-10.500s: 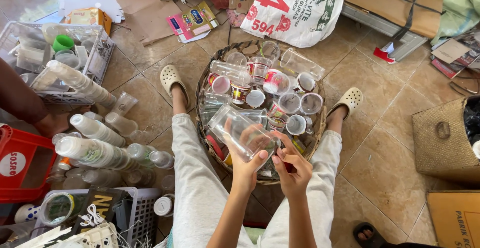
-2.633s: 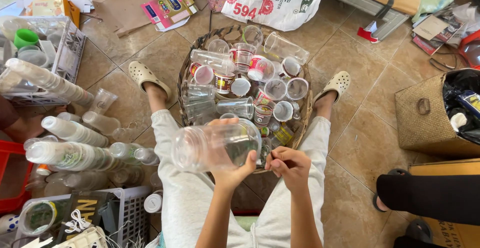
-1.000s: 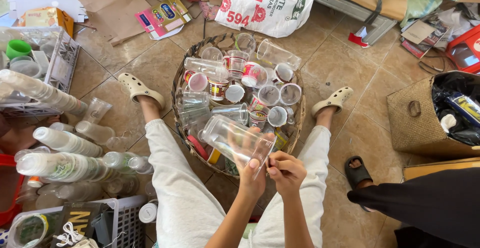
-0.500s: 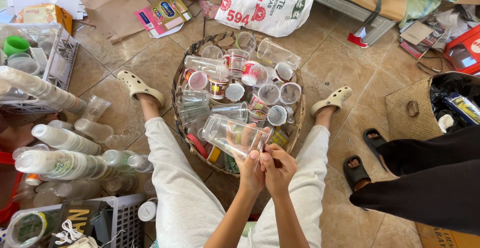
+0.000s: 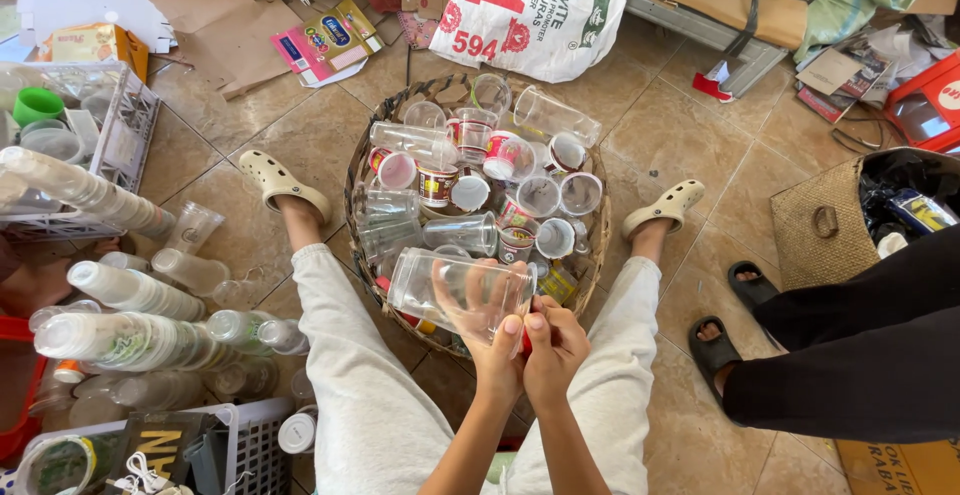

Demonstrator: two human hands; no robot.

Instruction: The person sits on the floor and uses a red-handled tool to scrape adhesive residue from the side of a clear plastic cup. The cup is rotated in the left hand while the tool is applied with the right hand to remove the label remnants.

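Observation:
My left hand (image 5: 495, 340) grips a clear plastic cup (image 5: 455, 288), tilted on its side with the mouth toward me, over the near rim of a round woven basket (image 5: 352, 193). My right hand (image 5: 553, 343) is pressed against the cup's rim beside the left, fingers curled at its edge; what it pinches is hidden. The basket sits between my legs and holds several clear and printed plastic cups (image 5: 500, 160).
Stacks of nested clear cups (image 5: 125, 340) lie on the tiled floor at left, by white plastic crates (image 5: 110, 145). A printed sack (image 5: 535, 5) and cardboard lie beyond the basket. Another person in dark trousers and sandals (image 5: 730, 330) stands at right, next to a woven bag (image 5: 830, 225).
My right hand has closed in against the cup's rim. The person at right has stepped nearer, both sandalled feet now in view.

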